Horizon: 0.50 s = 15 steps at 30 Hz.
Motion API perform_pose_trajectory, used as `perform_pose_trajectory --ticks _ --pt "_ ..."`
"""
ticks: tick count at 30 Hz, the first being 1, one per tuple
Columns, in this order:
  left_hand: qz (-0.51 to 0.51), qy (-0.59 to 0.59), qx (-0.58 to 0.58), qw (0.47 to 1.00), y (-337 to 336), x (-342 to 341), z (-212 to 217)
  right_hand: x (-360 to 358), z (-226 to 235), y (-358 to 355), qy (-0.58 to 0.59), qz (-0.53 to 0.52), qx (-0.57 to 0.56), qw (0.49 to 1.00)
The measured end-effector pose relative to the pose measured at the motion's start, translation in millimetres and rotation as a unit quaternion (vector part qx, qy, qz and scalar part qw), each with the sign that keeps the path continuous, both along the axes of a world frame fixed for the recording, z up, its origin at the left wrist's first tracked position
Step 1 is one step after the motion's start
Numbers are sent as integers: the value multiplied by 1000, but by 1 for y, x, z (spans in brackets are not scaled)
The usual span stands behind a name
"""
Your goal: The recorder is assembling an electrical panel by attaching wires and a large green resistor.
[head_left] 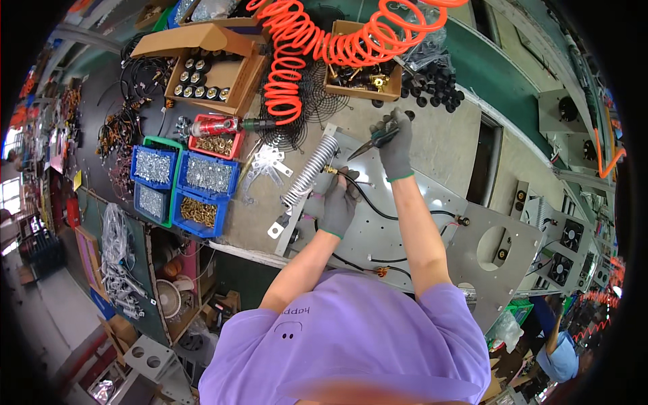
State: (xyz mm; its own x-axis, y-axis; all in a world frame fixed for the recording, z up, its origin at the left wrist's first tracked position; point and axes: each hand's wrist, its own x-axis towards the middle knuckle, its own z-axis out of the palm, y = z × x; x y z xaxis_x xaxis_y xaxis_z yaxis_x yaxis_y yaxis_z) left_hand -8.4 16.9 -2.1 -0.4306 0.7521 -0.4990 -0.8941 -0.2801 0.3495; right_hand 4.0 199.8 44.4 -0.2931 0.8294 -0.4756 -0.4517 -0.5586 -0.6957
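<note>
Workbench clutter surrounds you in a busy assembly hall, and the grey metal panel (pixel 398 223) lies flat on the bench straight in front of your chest. Nearest you, black wires (pixel 378 260) loop loosely over that panel; a careless forearm could snag one and tug its fitting. Just beyond, your left hand (pixel 337 202), gloved in grey, curls closed around the brass end of the ribbed coil resistor (pixel 312 169) where a black lead joins it, so the grip hides the joint and you could pinch the lead without noticing. The coil itself runs far-left from your hand across the panel's edge. Slightly farther and to the right, your right hand (pixel 393 145) is wrapped around the handles of a pair of pliers (pixel 375 140), whose tip points left toward the coil; I cannot tell whether the tips hold anything. A slip there might nick the lead or your left glove. Farther left sit blue bins of screws (pixel 183 182), and at the far edge the orange coiled hose (pixel 297 47) hangs low enough to catch a raised tool.
</note>
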Motion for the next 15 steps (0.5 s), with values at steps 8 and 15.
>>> perform_pose_trajectory --ticks 8,15 --pt "-5 21 -6 1000 -5 3 -7 -22 -10 -16 -54 60 -70 994" --pt "8 -5 -3 1000 2 1 1 -25 -16 -18 -43 92 -57 993"
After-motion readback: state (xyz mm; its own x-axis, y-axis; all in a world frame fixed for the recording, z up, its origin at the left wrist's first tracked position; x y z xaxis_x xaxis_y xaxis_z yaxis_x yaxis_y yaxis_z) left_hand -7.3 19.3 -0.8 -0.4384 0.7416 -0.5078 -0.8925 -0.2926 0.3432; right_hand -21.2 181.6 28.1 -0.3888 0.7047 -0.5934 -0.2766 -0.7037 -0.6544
